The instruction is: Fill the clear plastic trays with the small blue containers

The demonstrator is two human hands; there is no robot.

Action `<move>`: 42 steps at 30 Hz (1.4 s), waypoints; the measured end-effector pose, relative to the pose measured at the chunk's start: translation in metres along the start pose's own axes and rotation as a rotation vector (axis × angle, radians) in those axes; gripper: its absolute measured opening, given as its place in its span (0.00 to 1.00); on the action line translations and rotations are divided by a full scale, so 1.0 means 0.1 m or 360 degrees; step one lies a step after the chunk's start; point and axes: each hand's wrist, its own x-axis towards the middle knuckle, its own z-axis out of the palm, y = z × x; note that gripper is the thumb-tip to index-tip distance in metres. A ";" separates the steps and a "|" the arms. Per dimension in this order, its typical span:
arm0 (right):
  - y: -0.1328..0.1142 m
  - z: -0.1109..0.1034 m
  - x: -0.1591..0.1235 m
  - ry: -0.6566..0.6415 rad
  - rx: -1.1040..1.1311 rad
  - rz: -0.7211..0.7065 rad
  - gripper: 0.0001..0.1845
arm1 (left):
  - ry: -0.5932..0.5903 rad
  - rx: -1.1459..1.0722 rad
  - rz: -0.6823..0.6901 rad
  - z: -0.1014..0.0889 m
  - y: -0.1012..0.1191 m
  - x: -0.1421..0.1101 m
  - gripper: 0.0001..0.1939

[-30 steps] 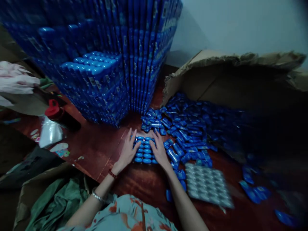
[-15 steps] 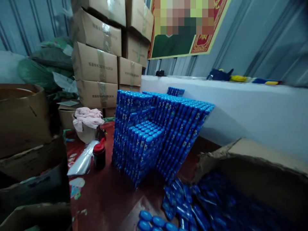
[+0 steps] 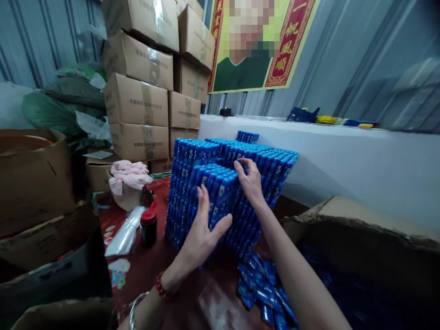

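Observation:
A tall block of stacked blue bottle-shaped packs [image 3: 182, 192] stands on the red table. At its front is a lower stack of the same packs [image 3: 220, 176], and both hands are at it. My left hand [image 3: 206, 229] is before the front face of this lower stack, thumb and fingers spread apart, nothing held. At the stack's upper right corner is my right hand [image 3: 250, 178], fingers bent and thumb apart from them, with nothing seen between. Whether its fingertips touch the packs I cannot tell.
Loose blue packs [image 3: 261, 288] lie beside an open carton [image 3: 343, 220] at right. A dark red-lidded bottle [image 3: 148, 224], clear plastic film [image 3: 125, 233] and a bucket with pink cloth [image 3: 129, 195] stand left. Cartons [image 3: 137, 105] are piled behind; a white ledge [image 3: 326, 160] runs along the wall.
Both hands have come into view at the front stack. That stack is higher now, and the group of blue packs at the bottom foreground is gone from there. The view has tilted up slightly.

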 end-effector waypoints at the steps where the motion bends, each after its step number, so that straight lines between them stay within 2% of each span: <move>1: 0.04 0.02 -0.05 0.0031 -0.0039 -0.0024 0.21 | -0.0095 0.0008 -0.0014 0.02 0.00 0.00 0.43; 3: 0.09 0.01 -0.30 0.0064 -0.0030 -0.0028 0.20 | -0.0216 0.0037 -0.0023 0.04 -0.05 -0.02 0.43; 4: 0.11 -0.03 -0.48 0.0089 -0.0005 -0.0014 0.20 | -0.0208 0.0058 -0.0007 0.04 -0.09 -0.05 0.42; 7: 0.29 -0.25 -1.12 0.0179 -0.0009 0.0084 0.18 | 0.0025 0.0043 0.0071 -0.01 -0.26 -0.25 0.34; 10: 0.71 -0.58 -1.84 0.0091 -0.0152 0.0357 0.17 | 0.0247 -0.0063 0.0004 -0.05 -0.52 -0.65 0.22; 12: 1.05 -0.83 -2.29 -0.0058 -0.0406 0.0573 0.21 | 0.0203 -0.0066 -0.0241 0.00 -0.73 -1.02 0.17; 14: 1.36 -1.05 -2.64 -0.0200 -0.0652 0.0717 0.26 | -0.0052 -0.0052 -0.0555 0.14 -0.90 -1.43 0.15; 16: 1.58 -1.16 -2.84 -0.0254 -0.0767 0.0801 0.30 | -0.0450 -0.0084 -0.0817 0.33 -0.98 -1.83 0.15; 18: 1.69 -1.14 -2.91 -0.0367 -0.0835 0.0853 0.32 | -0.0843 -0.0109 -0.0932 0.52 -0.98 -2.15 0.15; 20: 1.70 -0.99 -2.91 -0.0657 -0.0929 0.0899 0.31 | -0.1165 -0.0099 -0.0882 0.67 -0.91 -2.34 0.15; 21: 1.68 -0.90 -2.90 -0.0846 -0.0984 0.0916 0.29 | -0.1294 -0.0090 -0.0804 0.71 -0.87 -2.38 0.15; 23: 1.58 -0.75 -2.92 -0.1055 -0.1038 0.0921 0.28 | -0.1446 -0.0076 -0.0597 0.73 -0.83 -2.39 0.15; 24: 1.52 -0.71 -2.95 -0.1133 -0.1074 0.0902 0.29 | -0.1446 -0.0054 -0.0495 0.73 -0.84 -2.37 0.16; 26: 1.35 -0.75 -3.05 -0.1236 -0.1147 0.0841 0.30 | -0.1303 0.0040 -0.0327 0.68 -0.95 -2.30 0.16; 28: 1.11 -0.95 -3.22 -0.1248 -0.1231 0.0738 0.31 | -0.1067 0.0205 -0.0230 0.61 -1.18 -2.25 0.17; 31: 0.62 -1.53 -3.60 -0.1028 -0.1438 0.0673 0.27 | -0.0854 0.0492 -0.0180 0.50 -1.61 -2.24 0.22; 34: 0.11 -2.13 -4.10 -0.0738 -0.1841 0.0989 0.22 | -0.0849 0.0672 -0.0151 0.47 -1.87 -2.28 0.27; 35: -0.03 -2.27 -4.28 -0.0678 -0.1981 0.1104 0.23 | -0.0861 0.0686 -0.0149 0.49 -1.88 -2.28 0.28; 37: -0.21 -2.41 -4.59 -0.0712 -0.2081 0.1198 0.24 | -0.0857 0.0651 -0.0146 0.59 -1.82 -2.28 0.27; 39: -0.27 -2.38 -4.82 -0.0750 -0.2182 0.1217 0.23 | -0.0832 0.0545 -0.0113 0.74 -1.67 -2.25 0.26; 42: -0.21 -2.25 -4.94 -0.0694 -0.2195 0.1251 0.21 | -0.0856 0.0339 -0.0018 0.99 -1.40 -2.23 0.24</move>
